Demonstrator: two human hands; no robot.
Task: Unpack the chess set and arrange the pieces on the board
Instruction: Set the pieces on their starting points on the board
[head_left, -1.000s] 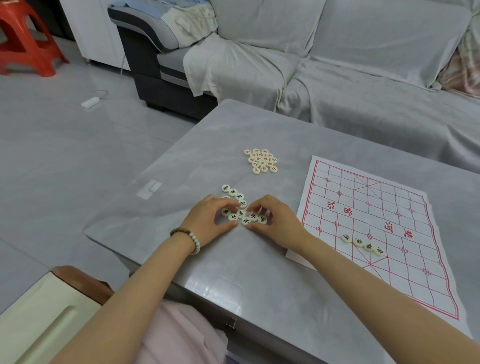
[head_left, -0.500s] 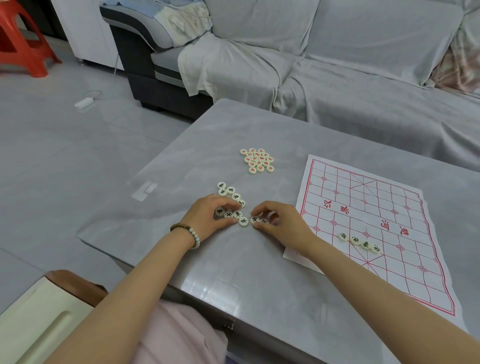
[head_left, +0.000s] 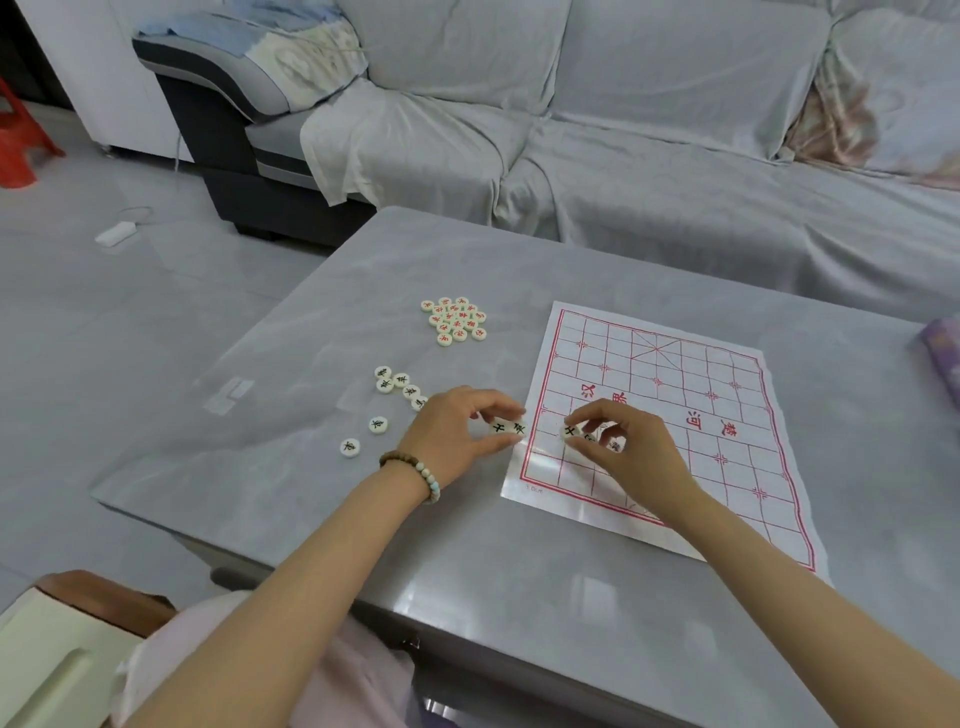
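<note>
Cream pieces (head_left: 506, 427) are being pinched by the left hand (head_left: 451, 432) beside the board's (head_left: 702, 387) left edge; the right hand (head_left: 631, 451) is gripping another piece (head_left: 570, 430) over it.

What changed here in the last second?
Both hands picked black-lettered pieces from the pile and moved right: the left hand pinches two beside the board, the right hand pinches others over it. The red-lettered pile and board stayed put.

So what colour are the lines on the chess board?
Red lines on the white paper board, clearest in the head view.
</note>
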